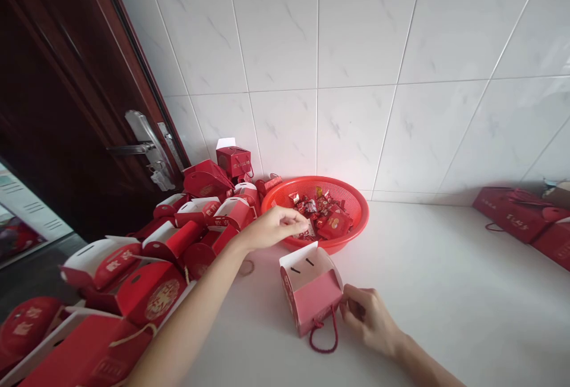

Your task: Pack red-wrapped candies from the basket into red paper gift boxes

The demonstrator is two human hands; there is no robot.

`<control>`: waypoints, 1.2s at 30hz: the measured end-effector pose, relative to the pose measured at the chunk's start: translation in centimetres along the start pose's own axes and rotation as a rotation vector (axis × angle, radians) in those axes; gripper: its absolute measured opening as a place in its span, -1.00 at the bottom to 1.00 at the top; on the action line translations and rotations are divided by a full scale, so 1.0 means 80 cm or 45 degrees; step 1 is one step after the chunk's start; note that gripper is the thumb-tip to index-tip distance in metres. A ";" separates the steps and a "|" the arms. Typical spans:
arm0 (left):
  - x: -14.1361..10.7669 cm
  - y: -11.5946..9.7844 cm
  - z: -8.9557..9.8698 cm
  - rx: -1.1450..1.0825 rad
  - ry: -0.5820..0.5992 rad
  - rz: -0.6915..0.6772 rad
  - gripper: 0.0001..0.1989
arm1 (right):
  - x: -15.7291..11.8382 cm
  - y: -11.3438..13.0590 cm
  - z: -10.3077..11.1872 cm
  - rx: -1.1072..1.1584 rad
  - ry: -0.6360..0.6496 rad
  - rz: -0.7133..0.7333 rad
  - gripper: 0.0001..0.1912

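A red gift box [314, 298] with a white inside, two dark slots and a dark red cord handle [327, 348] stands on the white tabletop, its lid raised. My right hand [370, 319] is closed at the box's right side, fingertips touching its edge. Above and behind the box, my left hand [276, 227] is pinched on a small white-and-red wrapped candy [306, 231], over the near rim of a red plastic basket [361, 221]. Inside the basket lie several wrapped candies [315, 204] and a larger red packet [335, 224].
Several red gift boxes [173, 243] crowd the left side, some with lids up, one stacked at the back. More red boxes [512, 215] stand at the far right. Behind is a white tiled wall [356, 37]; at left, a dark door with a metal handle [146, 146] and keys.
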State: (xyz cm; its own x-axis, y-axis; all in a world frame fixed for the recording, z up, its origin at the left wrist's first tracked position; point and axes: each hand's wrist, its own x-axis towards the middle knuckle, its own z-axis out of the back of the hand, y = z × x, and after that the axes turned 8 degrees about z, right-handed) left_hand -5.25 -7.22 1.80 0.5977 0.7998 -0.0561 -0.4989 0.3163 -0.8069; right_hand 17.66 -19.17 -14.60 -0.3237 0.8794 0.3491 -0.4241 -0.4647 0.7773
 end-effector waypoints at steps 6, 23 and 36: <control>0.099 0.002 -0.032 0.420 0.337 -0.064 -0.74 | 0.004 0.003 0.004 0.085 -0.054 -0.081 -0.87; 0.171 0.018 -0.034 1.452 0.148 0.053 -0.89 | 0.007 -0.006 0.000 0.124 -0.034 -0.081 -0.88; 0.178 0.028 -0.025 1.202 0.182 0.009 -0.71 | 0.010 -0.005 -0.001 0.118 -0.021 -0.142 -0.78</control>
State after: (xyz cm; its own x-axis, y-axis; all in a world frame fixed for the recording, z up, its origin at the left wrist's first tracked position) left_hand 3.37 3.86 -1.95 0.6328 0.7529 -0.1808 -0.7658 0.6431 -0.0023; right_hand 17.48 -18.32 -14.68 -0.2648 0.9271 0.2653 -0.3766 -0.3527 0.8566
